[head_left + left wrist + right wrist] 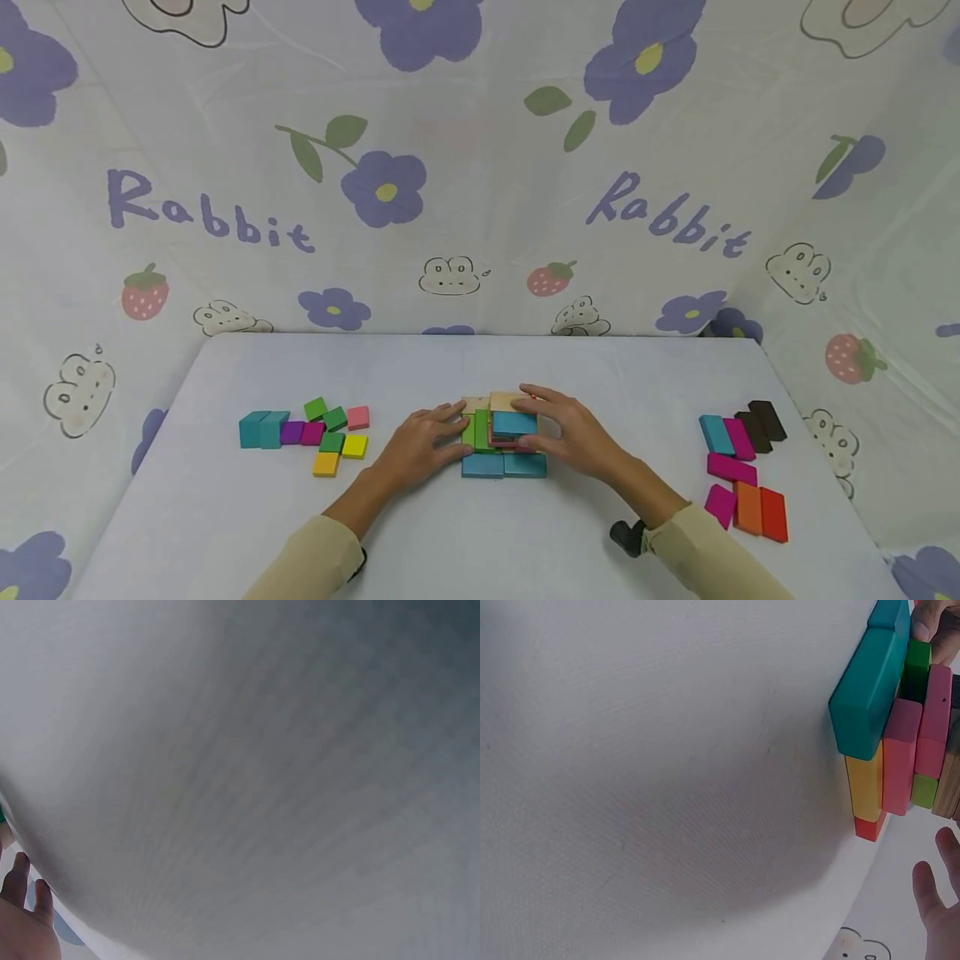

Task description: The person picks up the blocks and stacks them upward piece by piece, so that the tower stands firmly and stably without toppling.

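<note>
Sleeves [322,554]: beige; both over the near part of the white counter [450,533]
Blue pair [483,467]: end to end, along the near side of the stack [482,429]
Left hand [420,442]: thumb and fingers spread, touching the stack's left side
Right hand [573,429]: thumb and forefinger pinching the top block [514,423] (blue) at its near and far edges; two fingers straight and clear of the stack in the right wrist view
Stack: mid-counter, between the hands; green, pink and cream pieces show
Left blocks [355,447]: teal, purple, green, yellow, pink; well apart from the stack
Right blocks [774,514]: red and orange nearest; dark brown farthest
Cloth [487,100]: flowered, behind the counter
</note>
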Demonstrator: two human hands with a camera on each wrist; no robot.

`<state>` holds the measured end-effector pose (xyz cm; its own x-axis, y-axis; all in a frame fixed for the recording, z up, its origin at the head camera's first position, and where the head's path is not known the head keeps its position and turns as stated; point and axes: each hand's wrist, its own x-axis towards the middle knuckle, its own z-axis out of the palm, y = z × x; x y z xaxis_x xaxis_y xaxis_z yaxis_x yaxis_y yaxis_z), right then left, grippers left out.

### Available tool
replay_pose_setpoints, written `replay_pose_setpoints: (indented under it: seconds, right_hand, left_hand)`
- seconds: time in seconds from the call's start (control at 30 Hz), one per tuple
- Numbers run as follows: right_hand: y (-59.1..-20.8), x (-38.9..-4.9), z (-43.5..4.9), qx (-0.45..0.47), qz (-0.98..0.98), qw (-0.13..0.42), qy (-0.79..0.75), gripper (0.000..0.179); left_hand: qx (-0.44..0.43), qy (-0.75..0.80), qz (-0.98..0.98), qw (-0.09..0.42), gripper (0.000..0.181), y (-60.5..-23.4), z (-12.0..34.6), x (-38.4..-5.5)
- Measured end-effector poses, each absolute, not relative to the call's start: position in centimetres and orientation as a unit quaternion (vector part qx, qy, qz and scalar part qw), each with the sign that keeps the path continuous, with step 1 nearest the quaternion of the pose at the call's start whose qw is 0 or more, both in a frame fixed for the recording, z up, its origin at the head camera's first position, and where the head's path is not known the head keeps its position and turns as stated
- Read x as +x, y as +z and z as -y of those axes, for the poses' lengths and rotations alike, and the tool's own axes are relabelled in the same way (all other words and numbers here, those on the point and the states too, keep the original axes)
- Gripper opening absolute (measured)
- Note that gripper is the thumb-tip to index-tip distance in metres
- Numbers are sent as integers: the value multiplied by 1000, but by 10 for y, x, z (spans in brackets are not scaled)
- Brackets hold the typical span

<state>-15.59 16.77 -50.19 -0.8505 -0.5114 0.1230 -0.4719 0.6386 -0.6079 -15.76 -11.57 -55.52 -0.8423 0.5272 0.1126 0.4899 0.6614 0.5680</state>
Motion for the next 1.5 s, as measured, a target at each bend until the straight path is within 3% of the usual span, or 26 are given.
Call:
replay_pose_setpoints:
  seconds: [0.2,0.43,0.67,0.93,1.23,1.5]
  right_hand:
    - [-502,-156,-169,-260,-902,28,-343,65]
    - [-505,-158,-171,-272,-900,16,-339,51]
    - [-504,-159,-171,-276,-894,14,-354,50]
    - [-496,-155,-180,-267,-895,-16,-356,63]
    - [-488,-137,-251,-235,-920,-21,-312,53]
    - [-496,-107,-328,-196,-941,-13,-276,55]
  left_hand:
    - [278,300,-912,32,54,-556,115,-158]
    - [274,298,-914,32,55,-556,115,-158]
    - [273,299,-914,33,56,-556,115,-158]
    - [273,300,-913,32,55,-554,114,-157]
    - [278,298,-913,29,56,-554,114,-158]
    - [275,297,-914,31,56,-554,114,-158]
